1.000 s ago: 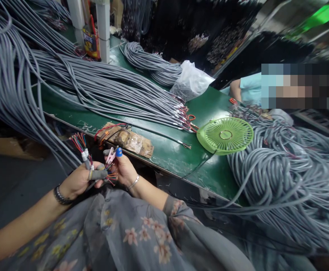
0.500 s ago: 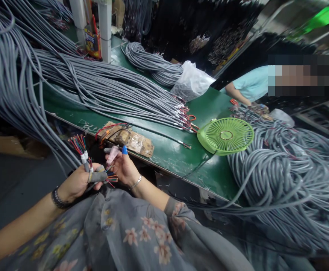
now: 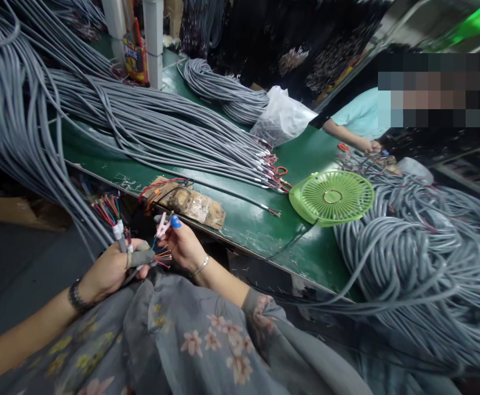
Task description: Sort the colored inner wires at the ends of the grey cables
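My left hand (image 3: 114, 266), with grey finger covers, is closed around grey cables whose stripped ends (image 3: 108, 211) fan out in several colours. More thin wires (image 3: 163, 257) spread from a cable end at its fingertips. Just right of them, my right hand (image 3: 185, 246) pinches a small pale pink tool (image 3: 163, 225) beside a blue wire; a blue cover is on one finger. Both hands are over my lap, in front of the table edge. Near them lies a worn board (image 3: 198, 207) with red and black leads on it.
On the green table (image 3: 240, 236) lie long grey cables (image 3: 174, 131), a green fan (image 3: 332, 197) and a white plastic bag (image 3: 283, 116). Coiled cables (image 3: 421, 263) heap at the right. A person's hand (image 3: 371, 146) is beyond the fan.
My right hand has shifted slightly left and turned the pink tool more upright, by the blue wire. My left hand has moved a little left with the cables. The other person's arm has moved.
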Demonstrator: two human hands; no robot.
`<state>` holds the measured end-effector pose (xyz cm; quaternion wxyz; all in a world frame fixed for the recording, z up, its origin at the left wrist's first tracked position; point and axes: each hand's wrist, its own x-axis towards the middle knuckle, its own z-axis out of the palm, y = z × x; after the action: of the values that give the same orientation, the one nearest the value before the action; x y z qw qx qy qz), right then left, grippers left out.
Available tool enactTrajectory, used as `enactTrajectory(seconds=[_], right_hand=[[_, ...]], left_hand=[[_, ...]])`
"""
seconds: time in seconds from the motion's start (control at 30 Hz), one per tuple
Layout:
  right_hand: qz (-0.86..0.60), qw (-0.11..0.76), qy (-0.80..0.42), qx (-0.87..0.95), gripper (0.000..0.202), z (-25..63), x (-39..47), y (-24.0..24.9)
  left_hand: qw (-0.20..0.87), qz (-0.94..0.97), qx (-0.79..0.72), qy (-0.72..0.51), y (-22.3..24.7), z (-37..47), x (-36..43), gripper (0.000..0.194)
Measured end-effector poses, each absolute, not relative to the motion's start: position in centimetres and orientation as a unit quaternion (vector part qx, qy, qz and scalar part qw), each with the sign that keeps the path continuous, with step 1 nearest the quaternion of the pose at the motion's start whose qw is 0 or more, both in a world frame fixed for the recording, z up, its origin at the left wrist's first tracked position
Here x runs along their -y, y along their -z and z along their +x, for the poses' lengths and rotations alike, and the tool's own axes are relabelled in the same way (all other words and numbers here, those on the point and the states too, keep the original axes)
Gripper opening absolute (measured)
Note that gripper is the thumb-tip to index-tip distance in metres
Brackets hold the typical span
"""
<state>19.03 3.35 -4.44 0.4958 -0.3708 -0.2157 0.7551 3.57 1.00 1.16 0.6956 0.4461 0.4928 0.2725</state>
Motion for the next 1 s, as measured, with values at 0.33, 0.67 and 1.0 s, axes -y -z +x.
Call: enactTrajectory(seconds=[0.33, 0.67, 1.0], right_hand=[[-0.358, 0.49, -0.762, 0.226, 0.043, 19.4, -3.1, 3.8], [-0.36, 0.503, -0.749, 0.238, 0.047, 19.5, -3.0, 3.9], [-0.369, 0.507, -0.746, 0.225, 0.048, 19.3, -3.5, 4.0]], left_hand=[[0.698, 0.445, -0.468, -0.31, -1.1, 3.3, -0.9, 0.038], [0.691, 0.433, -0.47, -0.338, -0.2, 3.7, -1.1, 0.044], [0.657, 0.477, -0.478, -0.335, 0.5, 4.0, -1.0, 0.046]])
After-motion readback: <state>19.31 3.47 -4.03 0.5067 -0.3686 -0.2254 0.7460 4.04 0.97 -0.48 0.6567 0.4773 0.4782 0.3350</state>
